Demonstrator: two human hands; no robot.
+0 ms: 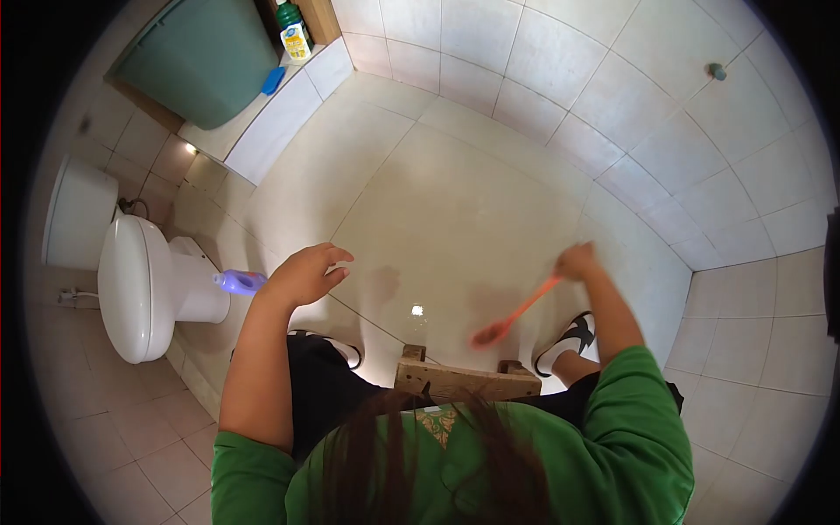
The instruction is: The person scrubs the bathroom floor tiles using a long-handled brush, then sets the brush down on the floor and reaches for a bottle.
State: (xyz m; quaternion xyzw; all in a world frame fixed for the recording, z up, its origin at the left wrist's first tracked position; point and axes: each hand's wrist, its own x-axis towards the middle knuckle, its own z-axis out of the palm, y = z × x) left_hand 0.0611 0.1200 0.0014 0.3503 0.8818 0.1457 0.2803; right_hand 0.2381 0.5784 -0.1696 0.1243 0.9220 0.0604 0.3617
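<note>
My right hand (576, 261) is closed round the handle of an orange long-handled brush (534, 302). The brush slants down to the left, and its blurred head lies low over the tiled floor (437, 192), just in front of a wooden stool (464, 382). Whether the bristles touch the tiles I cannot tell. My left hand (308, 273) hovers with fingers apart and nothing in them. Beside its wrist, partly hidden by my forearm, is a purple bottle (239, 281) near the toilet base.
To the left stands a white toilet (136, 289) with its lid down. A tiled ledge (280, 122) at upper left carries a large green bin (199, 61), a green bottle with a yellow label (294, 33) and a blue sponge-like block (273, 80). Tiled walls (560, 79) enclose the floor.
</note>
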